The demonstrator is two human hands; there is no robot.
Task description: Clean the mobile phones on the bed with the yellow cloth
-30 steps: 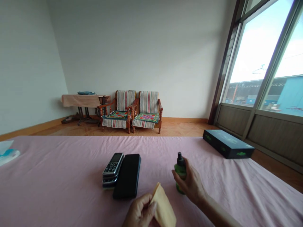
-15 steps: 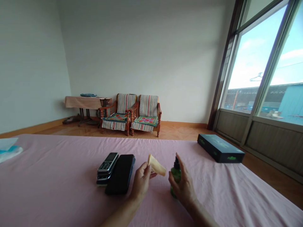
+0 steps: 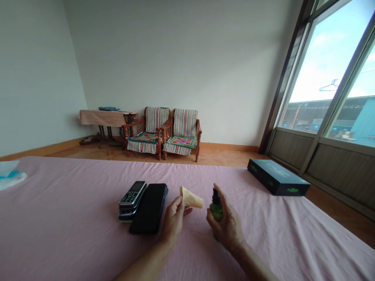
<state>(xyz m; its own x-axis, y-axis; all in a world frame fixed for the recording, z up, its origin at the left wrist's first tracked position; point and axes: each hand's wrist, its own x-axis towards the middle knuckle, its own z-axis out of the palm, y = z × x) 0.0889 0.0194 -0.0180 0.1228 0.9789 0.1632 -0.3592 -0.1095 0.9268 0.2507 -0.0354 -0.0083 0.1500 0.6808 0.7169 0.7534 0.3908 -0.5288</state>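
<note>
Between the thumb and fingers of my left hand (image 3: 173, 218) is a pale yellow folded cloth (image 3: 191, 198), its free end pointing right. A green spray bottle (image 3: 216, 210) with a black pump top stands on the pink sheet just right of the cloth. My right hand (image 3: 230, 224) grips that bottle, the index finger up at the pump top and the thumb on its near left side. The hand hides part of the bottle. Left of my left hand lie a large black phone (image 3: 149, 208) and a stack of keypad phones (image 3: 133, 201), side by side.
A flat black box (image 3: 278, 177) with green marks rests at the right rear of the pink sheet (image 3: 73, 218). At the far left edge is a white and blue packet (image 3: 11, 177). Two wooden armchairs (image 3: 180, 130) and a cloth-covered table (image 3: 101, 118) stand beyond, by the wall.
The whole view has shifted a little, so things sit slightly higher in the picture. Both hands keep their holds on the cloth and the bottle, with only slight movement.
</note>
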